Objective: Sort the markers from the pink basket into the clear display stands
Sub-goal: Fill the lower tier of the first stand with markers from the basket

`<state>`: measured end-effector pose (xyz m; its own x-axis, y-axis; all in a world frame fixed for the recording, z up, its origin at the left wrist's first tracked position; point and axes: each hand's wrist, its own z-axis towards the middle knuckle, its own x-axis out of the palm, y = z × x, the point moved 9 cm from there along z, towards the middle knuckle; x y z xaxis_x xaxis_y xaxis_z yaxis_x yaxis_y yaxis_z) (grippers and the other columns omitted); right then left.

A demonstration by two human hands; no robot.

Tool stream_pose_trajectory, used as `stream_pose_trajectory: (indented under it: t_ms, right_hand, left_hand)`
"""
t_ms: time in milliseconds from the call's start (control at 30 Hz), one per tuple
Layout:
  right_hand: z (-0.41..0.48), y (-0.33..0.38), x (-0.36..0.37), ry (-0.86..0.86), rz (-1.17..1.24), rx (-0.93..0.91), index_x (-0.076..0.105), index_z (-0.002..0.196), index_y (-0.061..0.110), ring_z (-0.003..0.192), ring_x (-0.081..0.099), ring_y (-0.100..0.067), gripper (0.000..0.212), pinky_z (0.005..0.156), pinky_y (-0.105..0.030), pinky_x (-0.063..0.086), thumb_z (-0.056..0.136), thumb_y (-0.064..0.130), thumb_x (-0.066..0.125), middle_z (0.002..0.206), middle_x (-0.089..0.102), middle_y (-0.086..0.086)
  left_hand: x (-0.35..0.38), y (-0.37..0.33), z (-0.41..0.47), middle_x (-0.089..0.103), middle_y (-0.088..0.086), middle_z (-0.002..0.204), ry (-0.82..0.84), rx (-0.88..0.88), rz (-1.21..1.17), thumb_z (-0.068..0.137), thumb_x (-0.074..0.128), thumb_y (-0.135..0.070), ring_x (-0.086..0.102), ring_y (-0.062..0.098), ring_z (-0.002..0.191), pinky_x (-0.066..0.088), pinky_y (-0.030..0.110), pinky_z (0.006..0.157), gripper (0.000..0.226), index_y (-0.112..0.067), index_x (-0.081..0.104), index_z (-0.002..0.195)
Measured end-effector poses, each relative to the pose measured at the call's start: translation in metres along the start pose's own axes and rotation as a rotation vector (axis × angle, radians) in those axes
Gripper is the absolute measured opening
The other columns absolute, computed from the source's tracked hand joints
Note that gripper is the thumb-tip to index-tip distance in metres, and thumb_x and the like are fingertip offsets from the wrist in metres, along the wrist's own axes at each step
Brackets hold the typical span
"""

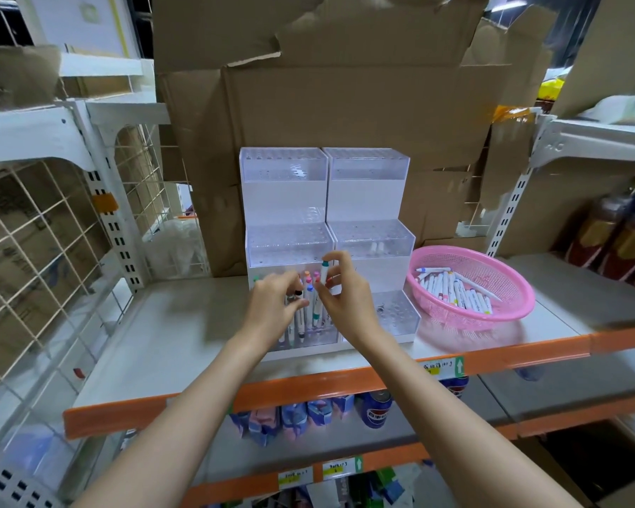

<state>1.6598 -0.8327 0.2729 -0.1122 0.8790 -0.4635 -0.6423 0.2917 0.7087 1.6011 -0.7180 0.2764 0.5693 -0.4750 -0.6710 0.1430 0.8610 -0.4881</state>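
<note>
Two clear stepped display stands stand side by side on the shelf, the left stand (285,199) and the right stand (369,199). Several markers (310,309) stand upright in the lowest tier of the left stand. My right hand (340,291) pinches a white marker with a teal cap (323,275) upright above that tier. My left hand (275,298) pinches the black cap of a marker (298,293) in the same tier. The pink basket (492,313) sits right of the stands and holds several white markers (455,289).
The stands sit on a grey shelf with an orange front edge (308,386). Big cardboard boxes (345,111) stand behind them. A white wire grid panel (33,243) closes the left side. Bottles (616,236) stand at the far right; packaged goods fill the shelf below.
</note>
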Motion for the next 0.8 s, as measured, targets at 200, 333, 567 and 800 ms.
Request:
stream_pose_trajectory:
  t_ms: [200, 333, 567, 800]
  right_hand:
    - [-0.001, 0.0, 0.002, 0.011, 0.013, 0.01, 0.046, 0.117, 0.014, 0.07, 0.057, -0.003, 0.033, 0.059, -0.008, 0.04, 0.089, 0.008, 0.063, 0.075, 0.052, 0.016]
    - [-0.002, -0.003, 0.001, 0.004, 0.001, 0.005, 0.046, 0.117, 0.015, 0.071, 0.058, -0.002, 0.034, 0.059, -0.009, 0.04, 0.089, 0.01, 0.064, 0.076, 0.054, 0.017]
    - [0.0, -0.01, -0.004, -0.032, 0.003, 0.025, 0.046, 0.115, 0.017, 0.073, 0.061, -0.009, 0.033, 0.058, -0.016, 0.044, 0.089, 0.012, 0.066, 0.076, 0.054, 0.015]
    - [0.0, -0.006, 0.003, -0.005, 0.016, 0.027, 0.046, 0.115, 0.017, 0.072, 0.061, -0.014, 0.031, 0.06, -0.025, 0.048, 0.09, 0.009, 0.063, 0.079, 0.054, 0.014]
  left_hand:
    - [0.003, 0.0, 0.001, 0.063, -0.007, 0.077, 0.033, 0.01, 0.105, 0.072, 0.081, -0.017, 0.057, 0.019, 0.081, 0.041, 0.034, 0.075, 0.016, -0.015, 0.066, 0.077]
    - [0.003, 0.002, -0.001, 0.066, -0.005, 0.082, 0.006, -0.002, 0.134, 0.074, 0.08, -0.018, 0.056, 0.019, 0.086, 0.032, 0.031, 0.076, 0.013, -0.016, 0.067, 0.078]
    - [0.001, 0.002, -0.007, 0.066, 0.0, 0.109, 0.025, 0.08, 0.201, 0.078, 0.075, -0.014, 0.059, 0.022, 0.106, 0.039, 0.035, 0.087, 0.011, -0.018, 0.07, 0.088]
    - [-0.004, 0.01, -0.015, 0.055, 0.003, 0.135, 0.083, 0.074, 0.227, 0.088, 0.063, -0.014, 0.051, 0.024, 0.125, 0.035, 0.038, 0.106, 0.033, -0.024, 0.066, 0.119]
